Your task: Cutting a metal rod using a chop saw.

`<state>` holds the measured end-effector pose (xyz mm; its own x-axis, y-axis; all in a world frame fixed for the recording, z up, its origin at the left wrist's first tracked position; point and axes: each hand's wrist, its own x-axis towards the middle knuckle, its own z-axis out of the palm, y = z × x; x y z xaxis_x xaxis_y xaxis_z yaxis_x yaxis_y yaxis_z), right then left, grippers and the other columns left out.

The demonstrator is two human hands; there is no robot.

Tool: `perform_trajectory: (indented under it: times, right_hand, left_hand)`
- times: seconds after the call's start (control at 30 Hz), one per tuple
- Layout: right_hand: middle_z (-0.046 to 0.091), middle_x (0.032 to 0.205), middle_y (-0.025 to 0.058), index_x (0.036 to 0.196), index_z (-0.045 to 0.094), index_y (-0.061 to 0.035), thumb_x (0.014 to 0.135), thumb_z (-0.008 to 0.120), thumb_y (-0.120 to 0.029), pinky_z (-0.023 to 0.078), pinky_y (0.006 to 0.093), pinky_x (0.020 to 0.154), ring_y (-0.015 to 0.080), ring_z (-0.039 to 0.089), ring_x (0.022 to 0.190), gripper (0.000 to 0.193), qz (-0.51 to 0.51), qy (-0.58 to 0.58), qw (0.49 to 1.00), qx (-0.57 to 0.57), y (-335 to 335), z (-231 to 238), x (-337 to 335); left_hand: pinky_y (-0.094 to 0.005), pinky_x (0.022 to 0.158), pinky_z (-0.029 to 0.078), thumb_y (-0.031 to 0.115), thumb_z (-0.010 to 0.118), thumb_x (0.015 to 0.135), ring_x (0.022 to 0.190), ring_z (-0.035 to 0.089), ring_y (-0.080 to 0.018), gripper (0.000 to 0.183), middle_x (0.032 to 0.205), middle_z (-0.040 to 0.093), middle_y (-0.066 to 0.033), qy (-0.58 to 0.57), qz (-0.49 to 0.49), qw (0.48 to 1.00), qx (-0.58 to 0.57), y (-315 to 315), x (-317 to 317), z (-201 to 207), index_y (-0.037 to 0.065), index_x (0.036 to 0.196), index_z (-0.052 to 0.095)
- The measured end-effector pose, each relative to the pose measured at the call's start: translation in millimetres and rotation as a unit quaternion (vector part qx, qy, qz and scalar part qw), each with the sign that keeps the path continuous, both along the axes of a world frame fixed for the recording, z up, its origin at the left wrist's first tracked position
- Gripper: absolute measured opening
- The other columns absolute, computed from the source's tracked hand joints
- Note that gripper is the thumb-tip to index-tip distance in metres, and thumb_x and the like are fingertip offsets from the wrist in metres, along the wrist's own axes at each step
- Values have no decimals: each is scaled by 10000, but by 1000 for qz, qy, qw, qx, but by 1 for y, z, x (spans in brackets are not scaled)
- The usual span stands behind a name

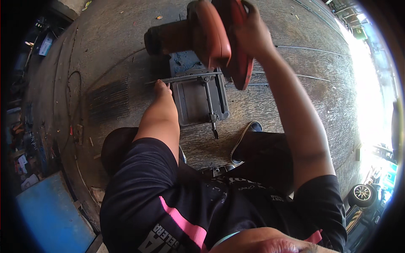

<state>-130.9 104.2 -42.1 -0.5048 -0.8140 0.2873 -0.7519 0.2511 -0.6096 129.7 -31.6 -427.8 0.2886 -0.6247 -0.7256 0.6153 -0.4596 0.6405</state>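
Note:
A cut-off saw with a red guard (pixel 216 37) and a dark motor housing (pixel 171 37) stands on the floor ahead of me. My right hand (pixel 255 37) is closed at the red saw head's upper right; the grip inside the fingers is mostly hidden. Below lies the saw's grey base (pixel 192 103), with a clamp screw (pixel 209 99) running toward me. Thin metal rods (pixel 181 79) lie across the base by the clamp. At their left end my left hand (pixel 162 89) is closed around them, its fingertips partly hidden.
A bundle of short dark rods (pixel 109 98) lies on the floor to the left. Long rods (pixel 312 77) stretch out to the right. A cable (pixel 116 69) runs left from the saw. My shoe (pixel 248 137) is close to the base; a blue panel (pixel 59 215) is at lower left.

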Motion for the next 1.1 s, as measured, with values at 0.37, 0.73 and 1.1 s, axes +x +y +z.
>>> perform_trajectory:
  times: [0.37,0.73,1.1]
  right_hand:
    - [441,1132,251,1406,221,-1,747,619,-27,460,465,853,429,498,1005,770,69,-8,990,-126,107,-120,25]
    - [441,1137,290,1397,180,29,739,628,-36,457,487,847,447,484,989,798,115,28,981,-155,132,-185,34]
    - [428,1165,306,1396,174,28,728,633,-27,435,515,870,456,471,1008,812,131,9,978,-163,136,-191,36]
  left_hand:
    - [-389,945,490,270,517,927,1175,504,-281,340,1227,544,-107,-24,-67,997,-41,35,-16,44,101,1219,553]
    - [-397,926,495,303,502,933,1133,534,-294,361,1189,567,-134,-113,-159,981,-19,54,-28,76,61,1194,564]
    - [-405,907,499,335,488,940,1090,565,-307,398,1151,590,-161,-192,-217,957,-7,61,-43,98,22,1169,575]
